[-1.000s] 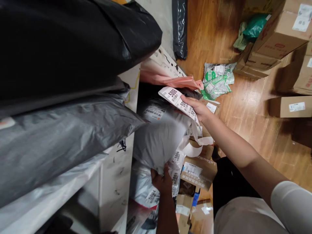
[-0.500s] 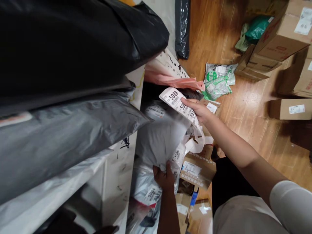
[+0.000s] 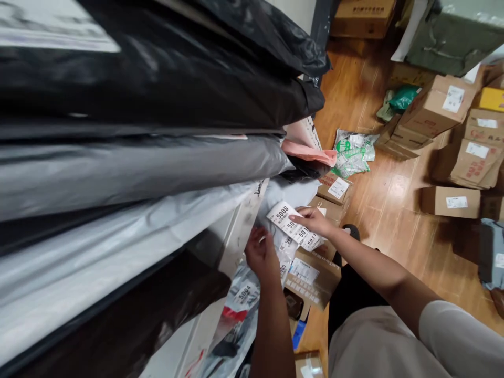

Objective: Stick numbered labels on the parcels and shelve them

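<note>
My right hand (image 3: 315, 220) pinches a white strip of numbered labels (image 3: 293, 227); the top label reads 5008. It hovers over a grey plastic parcel (image 3: 293, 191) wedged in the shelf. My left hand (image 3: 260, 253) rests lower against the grey parcel and the labelled bags below it, fingers curled on the plastic. A white-and-grey bag with a 5004 label (image 3: 244, 294) lies just under that hand.
Shelves at the left hold stacked black (image 3: 157, 73), grey (image 3: 137, 168) and white (image 3: 118, 236) plastic parcels. Cardboard boxes (image 3: 313, 273) sit by my legs. More boxes (image 3: 449, 202) and a green-printed bag (image 3: 352, 152) lie on the wooden floor. A pink bag (image 3: 309, 153) pokes out.
The view has tilted up and back, showing more shelf and floor. My left hand has shifted up along the grey parcel; the right hand still holds the label strip, now closer to the left hand.
</note>
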{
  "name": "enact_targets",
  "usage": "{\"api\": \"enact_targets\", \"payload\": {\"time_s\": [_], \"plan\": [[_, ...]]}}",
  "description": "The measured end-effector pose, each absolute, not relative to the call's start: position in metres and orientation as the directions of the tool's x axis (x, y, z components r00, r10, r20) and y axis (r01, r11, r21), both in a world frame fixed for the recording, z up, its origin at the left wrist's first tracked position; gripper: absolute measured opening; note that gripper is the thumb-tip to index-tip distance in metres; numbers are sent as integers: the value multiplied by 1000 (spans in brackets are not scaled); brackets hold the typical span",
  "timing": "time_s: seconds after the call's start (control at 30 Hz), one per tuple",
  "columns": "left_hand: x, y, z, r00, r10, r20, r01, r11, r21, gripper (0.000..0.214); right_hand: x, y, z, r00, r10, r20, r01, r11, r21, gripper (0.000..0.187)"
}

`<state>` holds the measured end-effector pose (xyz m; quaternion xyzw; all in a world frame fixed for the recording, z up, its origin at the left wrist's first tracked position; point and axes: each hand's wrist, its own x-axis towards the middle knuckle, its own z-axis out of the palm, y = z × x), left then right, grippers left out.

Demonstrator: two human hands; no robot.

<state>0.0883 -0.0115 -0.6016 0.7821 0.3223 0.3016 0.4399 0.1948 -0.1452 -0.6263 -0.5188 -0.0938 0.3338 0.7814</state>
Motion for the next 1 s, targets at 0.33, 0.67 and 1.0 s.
{"api": "enact_targets", "payload": {"time_s": [0.33, 0.67, 1.0], "plan": [[109, -2, -592, 674, 724, -147, 520, -324, 790, 26, 173, -131, -635, 725, 598, -341, -517, 145, -844, 54], [103, -17, -614, 603, 789, 120, 491, -485, 724, 22, 148, -109, -655, 782, 416, -465, -490, -52, -870, 60], [109, -12, -619, 662, 708, 245, 441, -633, 636, 9, 128, -109, -665, 725, 376, -577, -605, -51, -794, 64]]}}
